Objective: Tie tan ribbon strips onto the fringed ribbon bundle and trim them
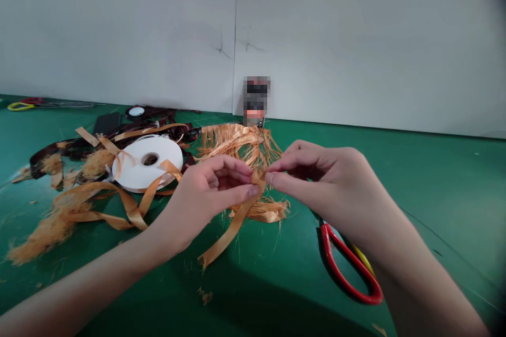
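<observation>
On a green cutting mat (pixel 435 195) before a white wall (pixel 118 37), the scene runs left to right. At the far left lie yellow-handled scissors (pixel 23 106). Nearer, a tuft of frayed orange fibres (pixel 39 237) sits on the mat, and loops of loose gold ribbon (pixel 132 216) curl around a white ribbon spool (pixel 130 171). Behind them are tangled dark brown ribbon (pixel 51 155) and a dark flat rectangular object (pixel 106 122). The left hand (pixel 209 187) comes in from the near left, fingers curled in a narrow pinch, its thumb pressed on a strip of gold satin ribbon (pixel 233 226). The right hand (pixel 320 179) pinches the same strip just beside it, thumb and forefinger nearly meeting. The strip hangs toward the near side, above a frayed mass of gold fibres (pixel 241 147). A blurred object (pixel 256 100) stands at the far wall. Red-handled scissors (pixel 348 268) lie under the right wrist.
</observation>
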A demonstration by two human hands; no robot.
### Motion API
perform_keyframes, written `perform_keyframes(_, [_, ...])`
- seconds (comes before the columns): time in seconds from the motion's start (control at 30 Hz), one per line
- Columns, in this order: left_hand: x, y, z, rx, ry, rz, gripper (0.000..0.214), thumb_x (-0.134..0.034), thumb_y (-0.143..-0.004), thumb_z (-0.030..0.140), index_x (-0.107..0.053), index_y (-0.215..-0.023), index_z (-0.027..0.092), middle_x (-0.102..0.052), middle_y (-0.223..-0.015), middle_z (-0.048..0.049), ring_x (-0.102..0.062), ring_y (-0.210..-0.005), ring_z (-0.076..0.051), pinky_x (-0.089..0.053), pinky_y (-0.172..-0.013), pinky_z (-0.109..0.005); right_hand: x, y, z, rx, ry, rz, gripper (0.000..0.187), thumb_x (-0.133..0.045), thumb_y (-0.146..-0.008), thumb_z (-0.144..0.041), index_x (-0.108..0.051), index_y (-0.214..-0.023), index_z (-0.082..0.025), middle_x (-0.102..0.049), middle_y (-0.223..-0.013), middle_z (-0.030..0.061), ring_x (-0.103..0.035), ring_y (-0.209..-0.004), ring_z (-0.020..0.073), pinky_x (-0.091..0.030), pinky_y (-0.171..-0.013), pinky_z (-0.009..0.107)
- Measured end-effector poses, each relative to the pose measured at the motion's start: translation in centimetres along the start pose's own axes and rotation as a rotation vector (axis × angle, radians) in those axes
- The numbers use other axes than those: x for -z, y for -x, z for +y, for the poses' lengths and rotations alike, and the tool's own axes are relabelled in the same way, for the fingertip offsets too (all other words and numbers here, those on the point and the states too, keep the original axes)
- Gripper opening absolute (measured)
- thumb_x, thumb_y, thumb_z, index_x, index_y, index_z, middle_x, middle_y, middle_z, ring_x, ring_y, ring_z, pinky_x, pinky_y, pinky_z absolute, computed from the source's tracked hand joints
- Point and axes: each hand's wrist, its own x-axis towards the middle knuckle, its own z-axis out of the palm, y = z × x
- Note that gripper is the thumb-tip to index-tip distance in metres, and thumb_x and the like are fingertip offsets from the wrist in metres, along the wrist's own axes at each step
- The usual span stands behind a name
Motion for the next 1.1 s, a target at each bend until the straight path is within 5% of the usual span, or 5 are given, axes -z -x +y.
perform_keyframes(0.5, [0.10,-0.17,-0.01,-0.028,-0.039,0.016,0.015,-0.083,-0.069,0.022,-0.072,-0.079,0.022,-0.069,-0.079,0.0039,-0.066,-0.077,-0.009,-0.054,-0.073,-0.018,0.37,0.27,-0.47,-0.153,-0.088,-0.005,0.007,-0.068,-0.065,-0.022,-0.070,-0.059,-0.022,-0.063,-0.070,0.0005,-0.056,-0.070,0.0159,-0.041,-0.057,0.030])
perform_keyframes(1.1, [-0.03,-0.17,-0.03,-0.021,0.025,0.065,0.016,-0.082,-0.072,0.019,-0.071,-0.082,0.023,-0.069,-0.081,0.0048,-0.065,-0.081,-0.007,-0.051,-0.070,-0.013,0.59,0.34,-0.45,-0.160,-0.037,0.063,0.010,-0.070,-0.068,-0.026,-0.066,-0.060,-0.021,-0.064,-0.074,0.0008,-0.057,-0.070,0.0148,-0.042,-0.056,0.028])
